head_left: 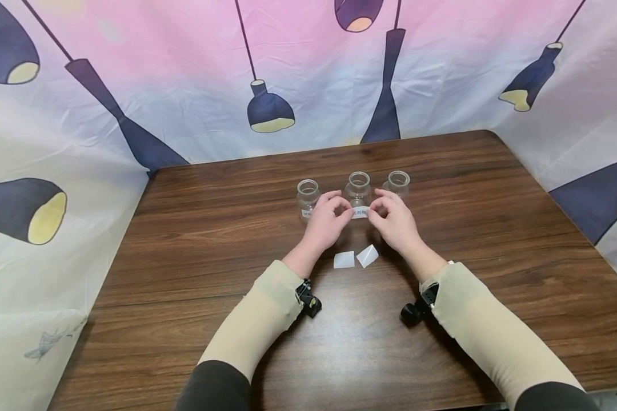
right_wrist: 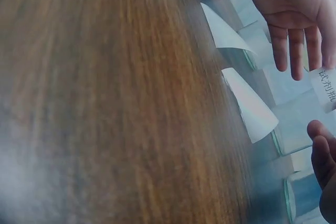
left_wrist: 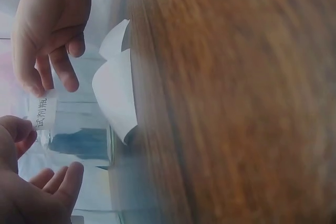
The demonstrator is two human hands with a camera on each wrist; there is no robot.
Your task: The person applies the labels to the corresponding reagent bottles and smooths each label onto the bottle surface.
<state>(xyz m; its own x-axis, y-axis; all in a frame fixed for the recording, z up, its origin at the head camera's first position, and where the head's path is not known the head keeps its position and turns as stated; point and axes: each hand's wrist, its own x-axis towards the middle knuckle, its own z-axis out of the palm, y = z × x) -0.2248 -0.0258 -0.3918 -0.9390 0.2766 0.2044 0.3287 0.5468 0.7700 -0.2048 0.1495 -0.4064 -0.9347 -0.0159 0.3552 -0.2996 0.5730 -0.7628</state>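
Note:
My left hand [head_left: 331, 220] and right hand [head_left: 395, 224] pinch opposite ends of a small white label [head_left: 360, 212] with handwritten characters. In the head view the label lies across the front of the middle glass jar [head_left: 359, 191]; whether it touches the glass I cannot tell. In the left wrist view the label [left_wrist: 44, 114] is stretched between the fingertips of the left hand [left_wrist: 37, 182] below and the right hand [left_wrist: 52, 30] above. A glass jar [head_left: 307, 200] on the left bears a white label. Another glass jar [head_left: 398, 181] on the right is partly hidden by my right hand.
Two pieces of white paper, a left one [head_left: 344, 260] and a right one [head_left: 367, 256], lie curled on the wooden table [head_left: 211, 257] between my forearms. A printed cloth [head_left: 200, 74] hangs behind the table's far edge.

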